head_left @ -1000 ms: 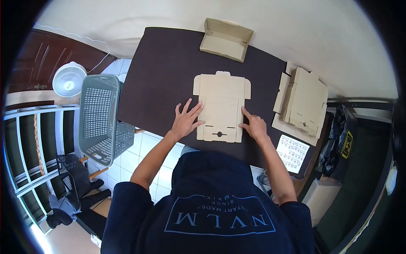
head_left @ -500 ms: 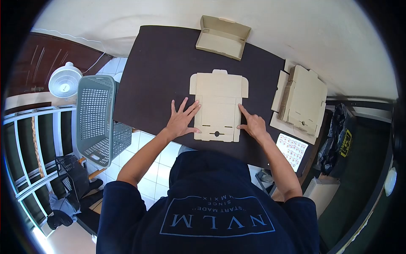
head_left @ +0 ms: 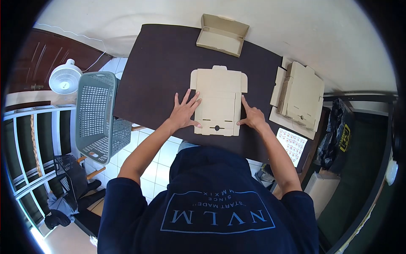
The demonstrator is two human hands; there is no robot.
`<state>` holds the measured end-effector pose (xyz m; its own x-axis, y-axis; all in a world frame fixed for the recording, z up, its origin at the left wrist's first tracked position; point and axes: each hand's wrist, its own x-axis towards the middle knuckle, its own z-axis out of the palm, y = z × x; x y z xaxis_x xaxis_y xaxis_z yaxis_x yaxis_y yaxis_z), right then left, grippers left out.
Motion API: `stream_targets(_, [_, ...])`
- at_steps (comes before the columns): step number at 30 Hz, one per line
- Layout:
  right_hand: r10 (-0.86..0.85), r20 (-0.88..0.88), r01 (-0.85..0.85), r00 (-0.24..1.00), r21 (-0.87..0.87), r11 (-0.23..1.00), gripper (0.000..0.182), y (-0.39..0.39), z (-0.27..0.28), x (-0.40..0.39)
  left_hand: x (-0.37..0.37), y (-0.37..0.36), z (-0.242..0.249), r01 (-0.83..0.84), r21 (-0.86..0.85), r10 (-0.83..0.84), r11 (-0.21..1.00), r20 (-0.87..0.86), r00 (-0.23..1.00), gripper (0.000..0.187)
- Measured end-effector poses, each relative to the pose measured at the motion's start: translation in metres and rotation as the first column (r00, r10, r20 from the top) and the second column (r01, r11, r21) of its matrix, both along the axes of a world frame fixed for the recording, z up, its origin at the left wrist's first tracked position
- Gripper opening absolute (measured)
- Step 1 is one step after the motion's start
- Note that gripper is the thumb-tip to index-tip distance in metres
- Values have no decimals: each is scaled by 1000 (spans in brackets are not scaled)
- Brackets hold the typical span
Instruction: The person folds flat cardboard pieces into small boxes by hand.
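Note:
A flat brown cardboard box blank [head_left: 218,103] lies on the dark table in front of me, with tabs at its far end and a round hole and slits near its close end. My left hand [head_left: 184,113] rests at its left edge, open with fingers spread, the fingertips and thumb touching the cardboard. At the right edge is my right hand [head_left: 253,117], index finger stretched forward and thumb apart from it, both touching or very near the side; its other fingers look curled. Neither hand grips anything.
A folded open box [head_left: 220,41] stands at the table's [head_left: 158,63] far edge. Stacked cardboard blanks [head_left: 302,91] lie on the right, near a sticker sheet [head_left: 291,146]. Grey plastic baskets [head_left: 95,116] and a white fan [head_left: 65,78] are at the left.
The whole view has shifted slightly, so the blank and both hands appear a little higher. My hands keep nearly the same places along the blank's two sides.

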<state>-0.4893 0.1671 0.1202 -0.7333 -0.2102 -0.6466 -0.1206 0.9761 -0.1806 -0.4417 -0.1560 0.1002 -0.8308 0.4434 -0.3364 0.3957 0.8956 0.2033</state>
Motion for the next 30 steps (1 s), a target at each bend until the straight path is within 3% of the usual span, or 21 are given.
stream_targets(3, [28,-7,-28,1000,5,1000,113,2,1,13,14,-2,-7,-26,36,28,999,-37,999,117])
stream_targets(5, [18,-134,-29,991,-82,996,94,9,-12,31,20,0,-12,-49,59,52,997,-37,998,112])
stream_targets(11, [-54,-244,17,968,-153,988,65,4,-16,63,39,7,-12,-86,99,94,991,-78,993,94])
stream_targets(13, [-74,-300,14,951,-199,980,60,5,-19,70,49,11,-12,-136,157,152,978,-93,984,77])
stream_targets(14, [-126,-336,33,933,-269,963,51,5,-21,75,55,12,-13,-140,155,155,978,-88,984,77])
stream_targets(16, [-176,-362,45,915,-342,938,43,7,-26,85,67,14,-18,-175,307,227,936,-146,963,60])
stream_targets(17, [-198,-413,24,889,-391,920,37,9,-30,90,73,16,-20,-180,350,258,919,-190,947,50])
stream_targets(21, [-195,-557,-108,808,-464,879,29,14,-24,103,83,19,-27,-175,372,271,911,-222,937,47])
stream_targets(25, [-196,-488,-105,851,-524,845,27,20,-23,103,82,4,-17,-172,465,265,869,-144,953,40])
stream_targets(27, [-335,-360,42,871,-625,780,28,17,-17,99,80,-7,-20,-167,594,258,787,-70,964,30])
stream_targets(28, [-334,-357,42,872,-626,778,28,13,-11,97,80,-7,-22,-170,592,260,788,-69,963,30])
stream_targets(30, [-480,-238,232,845,-646,727,30,-2,-2,93,76,-7,-21,-264,639,336,723,9,942,24])
